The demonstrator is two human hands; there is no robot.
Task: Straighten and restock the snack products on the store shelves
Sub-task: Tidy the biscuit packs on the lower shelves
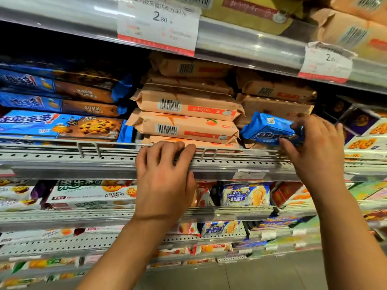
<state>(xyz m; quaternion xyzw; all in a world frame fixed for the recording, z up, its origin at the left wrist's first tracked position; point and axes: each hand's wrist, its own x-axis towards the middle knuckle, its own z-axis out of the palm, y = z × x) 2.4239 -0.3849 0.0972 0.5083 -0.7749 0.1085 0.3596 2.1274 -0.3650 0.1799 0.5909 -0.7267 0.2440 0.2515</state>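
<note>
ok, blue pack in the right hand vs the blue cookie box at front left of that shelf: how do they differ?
The blue pack is small, tilted and pinched in the right hand, in front of the orange packs. The blue cookie box is long, lies flat behind the shelf rail, untouched, and shows a chocolate-chip cookie picture. Both are blue with similar white lettering, seemingly one brand. The left hand rests on the rail.

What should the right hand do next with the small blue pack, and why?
Probably carry it left to the blue cookie packs. The right hand pinches the blue pack tilted in front of the orange packs, where it looks misplaced. The left hand rests on the shelf rail.
</note>
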